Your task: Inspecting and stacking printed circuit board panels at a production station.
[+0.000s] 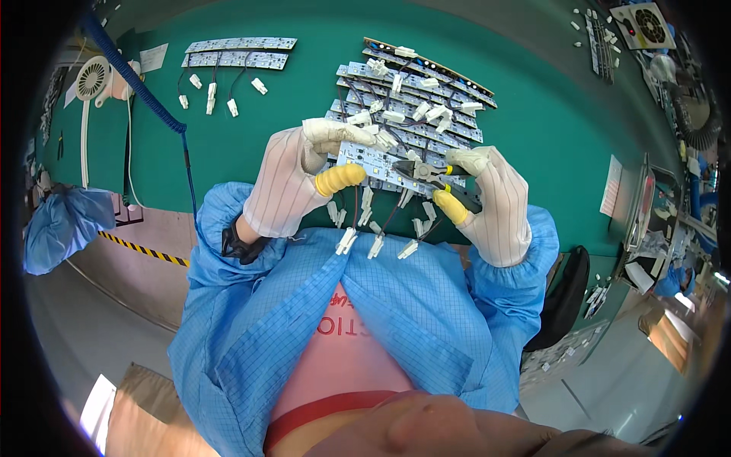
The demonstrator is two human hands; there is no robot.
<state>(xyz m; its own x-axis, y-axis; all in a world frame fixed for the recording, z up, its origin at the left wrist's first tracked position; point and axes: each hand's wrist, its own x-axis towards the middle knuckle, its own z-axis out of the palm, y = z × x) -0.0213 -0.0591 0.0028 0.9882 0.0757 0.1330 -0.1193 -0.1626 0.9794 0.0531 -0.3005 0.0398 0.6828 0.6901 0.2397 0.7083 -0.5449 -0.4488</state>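
Observation:
My left hand [289,179], in a striped white glove with a yellow finger cot, pinches the left end of a white LED circuit board strip [371,161]. In my gloved right hand [499,206] is a pair of side cutters [422,172] with black and yellow handles. The cutters' jaws lie over the middle of the strip; whether they touch it I cannot tell. Wires with white connectors [346,241] hang below the strip toward my blue smock. Just beyond my hands, overlapping board strips [464,142] with wires and white plugs are piled up.
The green mat [304,91] covers the bench. At its far left lie two more strips [240,59] with dangling connectors. A coiled blue cord [145,91] crosses near a white fan [94,78]. To the right are a paper sheet [611,185] and a boxed fan unit [644,26].

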